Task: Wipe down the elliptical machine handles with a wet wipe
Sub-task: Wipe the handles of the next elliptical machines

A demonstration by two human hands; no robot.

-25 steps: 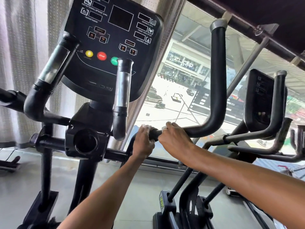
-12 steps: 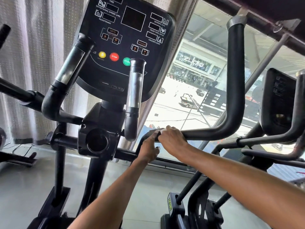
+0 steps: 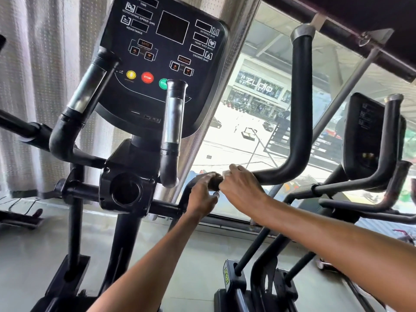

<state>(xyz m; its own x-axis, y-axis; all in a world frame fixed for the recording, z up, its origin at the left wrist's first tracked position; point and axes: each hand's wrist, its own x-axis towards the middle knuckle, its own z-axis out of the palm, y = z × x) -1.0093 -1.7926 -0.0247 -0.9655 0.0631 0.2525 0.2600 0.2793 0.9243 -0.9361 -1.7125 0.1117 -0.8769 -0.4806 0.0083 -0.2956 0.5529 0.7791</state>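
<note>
The elliptical's long black right handle [image 3: 300, 113] runs level from the hub, then bends upward. My right hand [image 3: 242, 190] grips its level part, with a white wet wipe [image 3: 225, 173] pressed under the fingers; only a corner of the wipe shows. Just to the left, my left hand [image 3: 202, 195] holds the same bar near its bend, fingers draped over the top and the thumb below. Two short fixed handles with silver sensor bands, one on the right [image 3: 172, 124] and one on the left [image 3: 86, 93], rise in front of the console [image 3: 166, 52].
A second elliptical [image 3: 364, 136] with its own curved handles stands close on the right. A large window is behind the handle, and a curtain [image 3: 33, 86] hangs at the left. The machine's column and pedal arms go down to the grey floor [image 3: 191, 255].
My left hand has loosened from a full fist round the bar to fingers draped over it. My right hand with the wipe has closed up towards it. The view has shifted.
</note>
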